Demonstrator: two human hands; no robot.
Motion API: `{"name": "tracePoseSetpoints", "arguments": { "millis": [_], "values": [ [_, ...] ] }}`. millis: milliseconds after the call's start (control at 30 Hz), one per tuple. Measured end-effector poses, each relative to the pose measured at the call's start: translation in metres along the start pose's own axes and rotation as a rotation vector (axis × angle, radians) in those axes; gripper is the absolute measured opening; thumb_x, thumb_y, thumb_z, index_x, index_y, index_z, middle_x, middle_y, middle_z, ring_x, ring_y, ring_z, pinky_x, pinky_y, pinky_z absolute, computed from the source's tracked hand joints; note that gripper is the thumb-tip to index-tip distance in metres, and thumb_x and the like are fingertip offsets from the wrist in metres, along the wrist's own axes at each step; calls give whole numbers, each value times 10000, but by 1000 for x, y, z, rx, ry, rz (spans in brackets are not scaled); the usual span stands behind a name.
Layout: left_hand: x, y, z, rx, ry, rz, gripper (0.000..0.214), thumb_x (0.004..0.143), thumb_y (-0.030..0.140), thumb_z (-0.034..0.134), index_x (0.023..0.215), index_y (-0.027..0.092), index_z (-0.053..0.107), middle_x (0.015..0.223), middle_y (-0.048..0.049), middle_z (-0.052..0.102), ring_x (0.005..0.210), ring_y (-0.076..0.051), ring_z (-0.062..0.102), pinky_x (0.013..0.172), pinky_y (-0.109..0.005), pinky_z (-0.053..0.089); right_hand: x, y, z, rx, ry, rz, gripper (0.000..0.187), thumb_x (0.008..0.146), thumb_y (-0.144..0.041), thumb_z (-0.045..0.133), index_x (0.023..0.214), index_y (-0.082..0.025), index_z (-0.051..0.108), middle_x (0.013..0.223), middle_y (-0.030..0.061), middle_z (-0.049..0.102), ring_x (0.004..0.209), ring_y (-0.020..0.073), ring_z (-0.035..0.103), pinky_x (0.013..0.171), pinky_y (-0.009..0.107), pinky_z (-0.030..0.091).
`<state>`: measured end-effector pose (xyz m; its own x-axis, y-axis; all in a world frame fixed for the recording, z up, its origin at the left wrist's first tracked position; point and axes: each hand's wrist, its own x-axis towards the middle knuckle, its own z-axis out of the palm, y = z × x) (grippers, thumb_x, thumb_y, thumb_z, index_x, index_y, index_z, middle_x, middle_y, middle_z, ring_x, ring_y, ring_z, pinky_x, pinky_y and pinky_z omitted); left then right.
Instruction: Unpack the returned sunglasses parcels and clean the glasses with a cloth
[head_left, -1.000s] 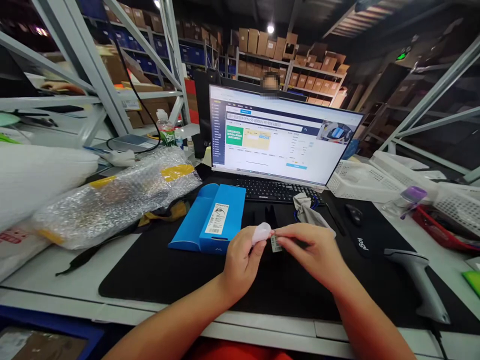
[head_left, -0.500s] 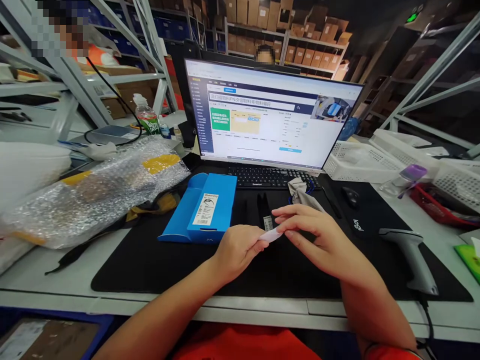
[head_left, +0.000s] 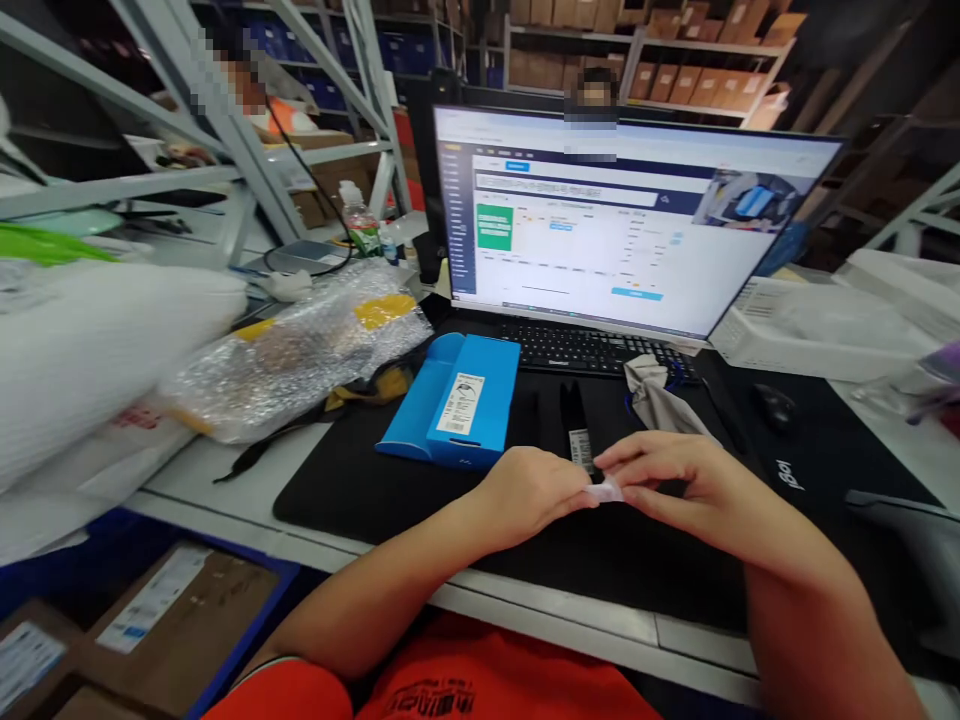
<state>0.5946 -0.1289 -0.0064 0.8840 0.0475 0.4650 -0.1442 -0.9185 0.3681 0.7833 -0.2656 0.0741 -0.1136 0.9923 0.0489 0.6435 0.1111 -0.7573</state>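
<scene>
Between both hands is a small, thin white piece [head_left: 606,490], too blurred to name its kind. My left hand [head_left: 529,490] pinches its left end between thumb and fingers. My right hand [head_left: 679,480] has its thumb and fingertips closed on the right end. Just beyond the fingers lies a black strip-like item [head_left: 574,420] with a barcode label, partly covered by my right fingertips. A blue box [head_left: 476,400] with a white printed label lies left of it. To the right, a grey cloth pouch [head_left: 660,395] rests near the keyboard.
A monitor [head_left: 600,230] stands behind a black keyboard [head_left: 570,348]. Bubble-wrapped goods [head_left: 307,350] lie to the left beside white foam wrap [head_left: 112,350]. On the right are a mouse [head_left: 772,405], white baskets [head_left: 795,330] and a grey handheld scanner [head_left: 900,520]. A person sits behind the monitor.
My view has swung left and down, shifting the desk rightward in the picture. Both hands stay on the white piece, and my right fingers have closed further onto its end.
</scene>
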Motion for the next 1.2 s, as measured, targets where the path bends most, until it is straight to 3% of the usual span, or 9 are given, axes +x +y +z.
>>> {"name": "tracePoseSetpoints", "arguments": {
  "millis": [167,267,367,500,567,767,933,1033,1200],
  "values": [
    [-1,-2,-3,-116,-12,-99,499,1045,535,353,911,167,662,830,-31,718,771,-161,674,664,-271,416,6,6,2,35,68,10,114,890,-260,694,885,-285,805,1040,45,736,849,157,708,703,225,562],
    [0,-4,-7,-290,130,-217,535,915,665,536,1025,163,685,936,-65,743,876,-192,693,789,-283,495,3,12,-7,85,106,27,92,859,-314,741,800,-254,779,966,47,719,758,143,676,648,223,547],
    [1,-5,-10,-546,296,-356,564,820,640,699,1107,155,695,1089,-119,739,1013,-241,701,907,-352,546,-4,19,-23,176,192,125,178,789,-388,819,731,-234,750,921,46,699,738,151,648,630,235,532],
    [3,-4,-11,-1096,407,-574,431,868,516,718,1074,138,703,829,-85,764,728,-200,753,668,-299,616,-8,30,-35,310,325,203,243,712,-430,877,690,-236,732,873,57,683,750,194,620,608,282,515],
    [4,-3,-12,-1195,477,-636,402,848,501,742,1004,132,726,735,-66,756,659,-201,753,615,-286,623,-6,35,-36,359,316,211,242,709,-421,881,687,-236,727,861,62,673,757,206,607,607,299,509],
    [2,5,-11,-1187,587,-661,368,818,472,778,958,131,771,790,-85,790,693,-234,779,587,-274,644,-3,44,-41,462,192,169,230,715,-381,887,680,-217,729,824,57,640,703,169,577,589,272,503],
    [2,5,-12,-1119,700,-650,257,860,382,758,919,132,764,730,-61,784,644,-206,770,558,-218,628,0,49,-44,673,-29,60,364,813,-567,762,791,-204,775,896,67,633,666,145,604,549,259,546],
    [3,3,-12,-1064,743,-645,232,881,364,739,909,133,754,708,-51,779,628,-197,766,560,-212,629,4,51,-42,782,-26,79,334,879,-492,724,782,-175,767,915,59,623,643,110,616,551,224,560],
    [1,-1,-12,-1001,787,-649,236,878,375,742,899,139,745,673,-36,765,621,-197,763,556,-220,629,7,49,-42,844,-33,61,217,830,-351,804,836,-142,747,912,51,615,699,106,626,586,196,588]
  ]
}}
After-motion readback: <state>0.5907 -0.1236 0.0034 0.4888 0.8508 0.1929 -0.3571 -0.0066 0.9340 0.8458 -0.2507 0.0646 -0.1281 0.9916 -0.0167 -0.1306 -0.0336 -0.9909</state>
